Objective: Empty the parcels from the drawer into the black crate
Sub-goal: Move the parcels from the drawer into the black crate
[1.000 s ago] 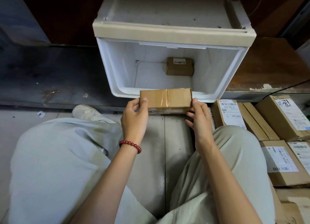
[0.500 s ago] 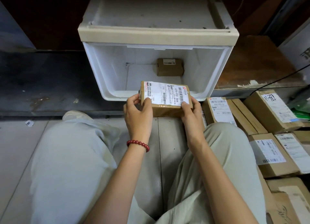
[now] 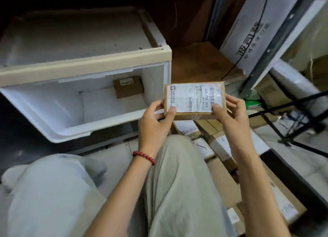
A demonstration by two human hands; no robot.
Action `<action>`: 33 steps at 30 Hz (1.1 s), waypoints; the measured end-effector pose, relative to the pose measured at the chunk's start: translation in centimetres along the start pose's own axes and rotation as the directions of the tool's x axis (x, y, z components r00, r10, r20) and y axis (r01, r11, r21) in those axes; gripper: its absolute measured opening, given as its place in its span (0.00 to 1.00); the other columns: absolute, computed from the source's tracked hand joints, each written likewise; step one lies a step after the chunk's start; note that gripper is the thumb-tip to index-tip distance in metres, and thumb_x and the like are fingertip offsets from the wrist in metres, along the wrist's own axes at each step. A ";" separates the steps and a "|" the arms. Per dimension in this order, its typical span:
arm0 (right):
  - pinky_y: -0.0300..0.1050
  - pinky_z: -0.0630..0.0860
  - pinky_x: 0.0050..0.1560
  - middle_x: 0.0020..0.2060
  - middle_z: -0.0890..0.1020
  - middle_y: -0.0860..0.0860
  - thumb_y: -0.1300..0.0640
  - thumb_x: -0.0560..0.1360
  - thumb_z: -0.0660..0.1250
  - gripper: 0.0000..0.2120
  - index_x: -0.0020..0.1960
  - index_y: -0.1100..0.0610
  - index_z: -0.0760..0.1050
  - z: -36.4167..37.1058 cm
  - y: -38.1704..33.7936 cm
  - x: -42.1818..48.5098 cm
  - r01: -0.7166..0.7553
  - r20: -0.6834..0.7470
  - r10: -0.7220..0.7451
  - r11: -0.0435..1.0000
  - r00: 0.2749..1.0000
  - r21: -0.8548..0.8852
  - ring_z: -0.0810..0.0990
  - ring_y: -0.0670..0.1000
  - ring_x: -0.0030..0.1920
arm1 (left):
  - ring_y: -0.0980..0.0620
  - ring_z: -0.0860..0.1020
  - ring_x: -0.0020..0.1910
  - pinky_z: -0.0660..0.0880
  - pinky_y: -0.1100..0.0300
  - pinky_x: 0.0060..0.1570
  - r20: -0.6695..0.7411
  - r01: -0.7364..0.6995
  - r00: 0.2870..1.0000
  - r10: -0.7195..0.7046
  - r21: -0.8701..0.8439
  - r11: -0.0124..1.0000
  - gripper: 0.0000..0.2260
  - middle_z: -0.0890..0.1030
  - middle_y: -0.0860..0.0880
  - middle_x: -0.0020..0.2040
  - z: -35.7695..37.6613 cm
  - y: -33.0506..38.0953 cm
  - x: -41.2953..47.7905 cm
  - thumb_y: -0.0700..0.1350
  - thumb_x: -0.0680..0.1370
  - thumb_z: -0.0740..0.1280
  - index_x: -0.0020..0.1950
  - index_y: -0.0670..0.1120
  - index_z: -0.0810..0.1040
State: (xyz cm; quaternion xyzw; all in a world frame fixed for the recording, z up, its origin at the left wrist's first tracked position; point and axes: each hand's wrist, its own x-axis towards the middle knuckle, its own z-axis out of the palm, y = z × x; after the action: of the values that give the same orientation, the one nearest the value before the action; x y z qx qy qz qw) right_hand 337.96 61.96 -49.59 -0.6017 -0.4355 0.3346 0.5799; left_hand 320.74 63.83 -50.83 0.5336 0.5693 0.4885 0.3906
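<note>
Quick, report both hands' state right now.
Left hand: grips the left end of the parcel.
Right hand: grips the parcel's right end.

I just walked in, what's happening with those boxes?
A person sits holding a small brown cardboard parcel with a white shipping label, gripped by the left hand and right hand. It is outside the open white plastic drawer, where another small brown box lies at the back. More labelled cardboard boxes are piled at the right.
</note>
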 end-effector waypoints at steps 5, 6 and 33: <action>0.41 0.77 0.54 0.55 0.79 0.44 0.54 0.77 0.67 0.14 0.61 0.51 0.69 -6.8 0.2 -0.6 -0.093 -0.145 0.098 0.995 0.985 0.044 0.79 0.43 0.58 | 0.67 0.77 0.47 0.76 0.70 0.47 0.231 -0.121 0.969 0.092 0.116 0.986 0.16 0.79 0.58 0.57 4.8 2.9 0.8 0.53 0.77 0.68 0.64 0.52 0.76; 0.41 0.77 0.54 0.54 0.80 0.44 0.54 0.77 0.67 0.13 0.61 0.51 0.69 -8.1 0.4 -1.1 -0.106 -0.181 0.113 0.993 0.977 0.048 0.79 0.43 0.57 | 0.71 0.75 0.45 0.74 0.74 0.44 0.274 -0.145 0.956 0.104 0.133 0.980 0.16 0.79 0.59 0.57 6.0 3.2 0.7 0.53 0.77 0.67 0.64 0.52 0.76; 0.33 0.71 0.56 0.63 0.74 0.44 0.58 0.79 0.64 0.20 0.71 0.52 0.69 -6.9 10.0 -0.5 -0.150 0.032 0.169 0.936 0.985 -0.319 0.70 0.42 0.63 | 0.46 0.73 0.62 0.71 0.55 0.58 0.414 0.008 0.839 -0.352 0.638 0.770 0.43 0.71 0.45 0.66 8.1 -4.4 -0.3 0.56 0.60 0.80 0.70 0.51 0.64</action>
State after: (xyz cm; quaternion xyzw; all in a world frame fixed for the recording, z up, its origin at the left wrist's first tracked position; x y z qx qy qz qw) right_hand 345.42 59.22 -58.80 -0.7100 -0.4498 0.3241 0.4341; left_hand 327.62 64.87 -56.86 0.6810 0.6217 0.0758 0.3795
